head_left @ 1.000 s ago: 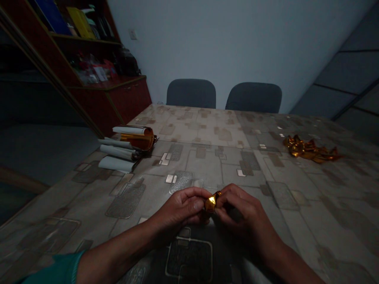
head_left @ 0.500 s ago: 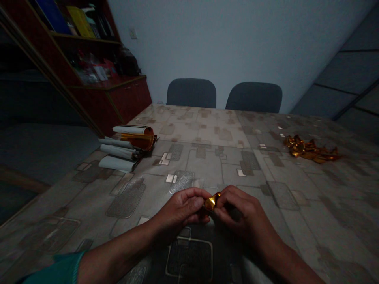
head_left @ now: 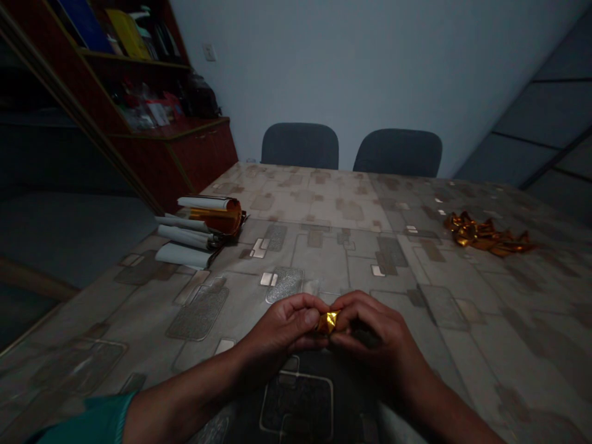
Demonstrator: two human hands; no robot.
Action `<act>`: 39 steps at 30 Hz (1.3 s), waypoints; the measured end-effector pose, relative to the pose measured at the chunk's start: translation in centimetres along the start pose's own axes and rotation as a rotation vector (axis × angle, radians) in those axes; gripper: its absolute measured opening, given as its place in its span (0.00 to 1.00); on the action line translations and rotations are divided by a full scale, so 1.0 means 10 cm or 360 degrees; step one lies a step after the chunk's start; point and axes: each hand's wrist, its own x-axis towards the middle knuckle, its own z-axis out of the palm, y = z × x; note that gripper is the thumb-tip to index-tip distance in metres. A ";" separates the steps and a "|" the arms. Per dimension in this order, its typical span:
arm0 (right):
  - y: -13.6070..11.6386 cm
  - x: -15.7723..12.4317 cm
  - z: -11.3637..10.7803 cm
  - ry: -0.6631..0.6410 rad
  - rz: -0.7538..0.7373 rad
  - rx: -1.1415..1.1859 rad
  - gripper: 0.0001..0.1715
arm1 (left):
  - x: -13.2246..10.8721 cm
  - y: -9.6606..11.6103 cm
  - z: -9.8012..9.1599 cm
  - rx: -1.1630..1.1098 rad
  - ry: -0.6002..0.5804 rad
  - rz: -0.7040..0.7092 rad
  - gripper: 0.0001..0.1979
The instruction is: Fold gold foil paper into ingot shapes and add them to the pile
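Note:
A small folded piece of shiny gold foil paper (head_left: 329, 322) is held between both hands, just above the near part of the table. My left hand (head_left: 291, 324) pinches its left end between thumb and fingers. My right hand (head_left: 370, 324) grips the right end, its fingers curled over the foil. Only the middle of the piece shows; the ends are hidden by fingertips. To the far right lies a cluster of folded gold foil pieces (head_left: 488, 234). At the left rests a stack of curled sheets (head_left: 189, 254), pale on the outside and gold inside.
A patterned cloth covers the table (head_left: 324, 259). Two dark chairs (head_left: 300, 145) stand along its far side before a pale wall. A reddish wooden cabinet (head_left: 203, 154) with bags and other items on its shelves is at the back left.
My right fingers have shifted slightly on the gold foil and now sit closer to the left fingertips. The foil piece has turned a little, showing a different bright face.

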 end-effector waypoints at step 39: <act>0.01 -0.02 0.07 0.0246 0.0142 -0.0054 0.09 | -0.03 -0.04 0.05 0.0248 0.0046 0.0478 0.11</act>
